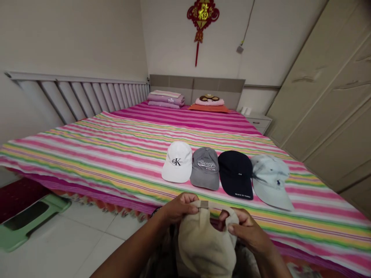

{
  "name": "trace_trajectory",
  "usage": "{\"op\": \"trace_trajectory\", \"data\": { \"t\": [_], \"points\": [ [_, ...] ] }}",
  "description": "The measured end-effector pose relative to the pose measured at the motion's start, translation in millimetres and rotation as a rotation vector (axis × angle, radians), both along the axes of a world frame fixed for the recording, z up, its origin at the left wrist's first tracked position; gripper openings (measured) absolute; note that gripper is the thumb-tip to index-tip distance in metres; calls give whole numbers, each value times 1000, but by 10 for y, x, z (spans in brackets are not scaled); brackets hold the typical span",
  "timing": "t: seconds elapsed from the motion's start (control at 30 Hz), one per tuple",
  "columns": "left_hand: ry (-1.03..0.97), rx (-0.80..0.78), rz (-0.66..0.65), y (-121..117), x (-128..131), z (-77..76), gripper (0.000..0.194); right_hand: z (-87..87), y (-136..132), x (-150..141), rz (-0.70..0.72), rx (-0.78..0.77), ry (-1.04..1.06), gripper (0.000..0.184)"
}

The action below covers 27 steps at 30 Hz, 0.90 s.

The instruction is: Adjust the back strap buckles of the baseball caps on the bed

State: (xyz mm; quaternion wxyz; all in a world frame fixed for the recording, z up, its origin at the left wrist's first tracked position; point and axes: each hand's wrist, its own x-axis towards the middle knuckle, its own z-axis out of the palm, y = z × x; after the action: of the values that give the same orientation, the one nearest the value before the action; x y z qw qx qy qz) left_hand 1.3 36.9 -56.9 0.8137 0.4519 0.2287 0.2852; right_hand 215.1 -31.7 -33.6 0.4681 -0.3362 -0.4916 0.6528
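Observation:
Between my two hands is a cream baseball cap (207,245), its back strap and metal buckle turned up and away from me. My left hand (184,208) pinches the strap beside the buckle. At the other end of the strap, my right hand (242,226) grips the edge of the back opening. Just beyond, on the bed, a white cap (177,164), a grey cap (205,170), a navy cap (236,173) and a pale blue cap (272,179) lie in a row, brims toward me. The held cap's brim is out of sight.
The striped bed (101,146) fills the middle, with folded purple bedding (165,101) and a pink pillow (210,102) at its head. A green stool (31,224) stands on the tiled floor at left. A nightstand (257,121) and wardrobe (327,100) are at right.

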Motion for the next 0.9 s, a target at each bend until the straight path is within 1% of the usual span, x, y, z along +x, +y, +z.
{"op": "trace_trajectory", "data": {
  "t": [0.07,0.1,0.13,0.17,0.23,0.3,0.33,0.4,0.43,0.5,0.57,0.63,0.7,0.9],
  "points": [
    [39,16,40,-44,10,93,36,30,3,-48,82,-23,60,51],
    [75,36,39,-64,17,141,34,44,7,-79,98,-37,70,58],
    [105,55,22,-84,22,186,32,55,11,-113,87,-54,55,58],
    [114,63,-6,-102,24,223,32,60,16,-145,61,-75,21,52],
    [68,27,-83,-135,22,269,37,58,19,-201,-13,-115,-33,34],
    [-4,-47,-125,-165,24,280,44,56,11,-240,-70,-128,-26,26],
    [-21,-81,-117,-177,32,278,43,61,3,-255,-90,-122,-11,26],
    [-4,-116,-45,-196,64,268,32,86,-22,-277,-127,-110,-1,25],
    [24,-111,-8,-201,85,264,27,105,-37,-287,-143,-105,-6,25],
    [99,-76,23,-204,127,259,21,149,-67,-309,-168,-92,-27,25],
    [164,-33,19,-203,154,255,20,189,-93,-333,-181,-66,-56,25],
    [186,-14,24,-207,162,248,21,215,-112,-353,-179,-42,-83,25],
    [170,-22,34,-217,157,241,21,225,-125,-364,-169,-17,-94,25],
    [61,-85,9,-248,140,240,22,223,-131,-373,-166,57,-102,28]
  ]
}}
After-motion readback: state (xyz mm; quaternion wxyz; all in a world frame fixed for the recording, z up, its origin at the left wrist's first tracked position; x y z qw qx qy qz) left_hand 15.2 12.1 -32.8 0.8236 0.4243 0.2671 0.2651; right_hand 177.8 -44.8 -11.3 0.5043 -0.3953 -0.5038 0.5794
